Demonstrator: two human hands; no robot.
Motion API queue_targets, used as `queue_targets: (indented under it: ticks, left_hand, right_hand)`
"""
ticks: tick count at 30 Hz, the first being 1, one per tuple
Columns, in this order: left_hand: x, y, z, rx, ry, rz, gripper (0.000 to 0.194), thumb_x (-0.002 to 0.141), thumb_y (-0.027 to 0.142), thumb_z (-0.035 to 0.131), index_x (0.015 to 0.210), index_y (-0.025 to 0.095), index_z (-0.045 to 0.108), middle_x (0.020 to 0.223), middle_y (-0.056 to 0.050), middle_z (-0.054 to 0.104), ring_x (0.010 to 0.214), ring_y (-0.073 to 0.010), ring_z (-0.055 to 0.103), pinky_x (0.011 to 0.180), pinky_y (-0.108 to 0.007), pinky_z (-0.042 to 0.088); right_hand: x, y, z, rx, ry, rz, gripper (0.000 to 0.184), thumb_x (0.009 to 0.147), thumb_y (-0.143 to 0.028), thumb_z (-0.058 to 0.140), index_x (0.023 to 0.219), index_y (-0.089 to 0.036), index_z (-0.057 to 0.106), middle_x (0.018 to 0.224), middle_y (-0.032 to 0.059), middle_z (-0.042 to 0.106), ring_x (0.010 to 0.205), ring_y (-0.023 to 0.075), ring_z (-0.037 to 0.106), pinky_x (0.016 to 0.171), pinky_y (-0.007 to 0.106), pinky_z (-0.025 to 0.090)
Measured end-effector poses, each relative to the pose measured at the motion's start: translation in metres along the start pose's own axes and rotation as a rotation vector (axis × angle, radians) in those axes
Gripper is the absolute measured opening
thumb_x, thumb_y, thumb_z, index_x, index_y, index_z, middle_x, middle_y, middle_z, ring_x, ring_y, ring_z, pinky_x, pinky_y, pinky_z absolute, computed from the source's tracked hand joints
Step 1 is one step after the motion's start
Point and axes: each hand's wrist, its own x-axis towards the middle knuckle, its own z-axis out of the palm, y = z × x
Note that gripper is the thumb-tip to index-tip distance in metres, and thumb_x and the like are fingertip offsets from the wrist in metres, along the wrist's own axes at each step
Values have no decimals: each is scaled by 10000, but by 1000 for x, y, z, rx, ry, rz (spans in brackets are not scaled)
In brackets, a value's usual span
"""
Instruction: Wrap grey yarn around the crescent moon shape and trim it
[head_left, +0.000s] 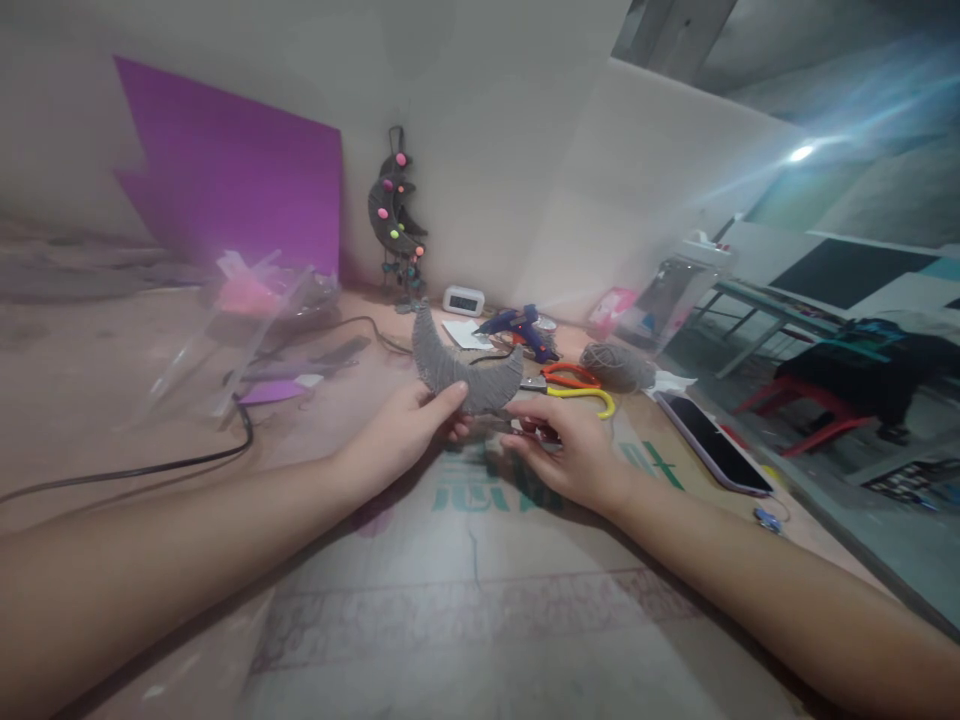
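A crescent moon shape wrapped in grey yarn is raised above the table, its points turned upward. My left hand grips its lower left edge, thumb on the front and fingers behind. Close by the crescent's lower right side is my right hand, its fingers curled together in a pinch. What sits between those fingertips is too small and blurred to make out. Just behind the right hand lie scissors with orange and yellow handles. A ball of grey yarn rests farther back on the right.
A blue glue gun, a white digital clock and a phone lie on the table. A decorated crescent hangs on the wall beside a purple sheet. Plastic bags and a black cable occupy the left.
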Motion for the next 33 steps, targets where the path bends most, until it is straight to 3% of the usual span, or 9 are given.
queue_targets:
  ticks: [5, 12, 33]
  left_hand:
    - [-3, 4, 2, -3, 6, 38, 280, 827, 438, 632, 912, 172, 617, 730, 0, 664, 673, -145, 625, 667, -266, 509]
    - [-7, 5, 5, 22, -25, 44, 323, 845, 482, 588, 813, 161, 601, 728, -6, 656, 684, -142, 619, 687, -271, 508]
    - [-6, 3, 5, -35, -55, 9, 335, 835, 486, 608, 825, 152, 633, 741, -28, 683, 680, -143, 640, 700, -278, 525]
  right_hand:
    - [1, 1, 0, -6, 7, 45, 226, 890, -323, 626, 1077, -196, 613, 843, 58, 715, 660, 149, 649, 600, 263, 513]
    - [3, -1, 0, -33, -4, 47, 199, 900, -306, 609, 1060, -190, 634, 836, 62, 721, 674, 159, 657, 614, 266, 519]
    - [6, 0, -1, -14, -22, 46, 154, 908, -282, 597, 1012, -190, 663, 845, 65, 734, 711, 167, 679, 638, 263, 523]
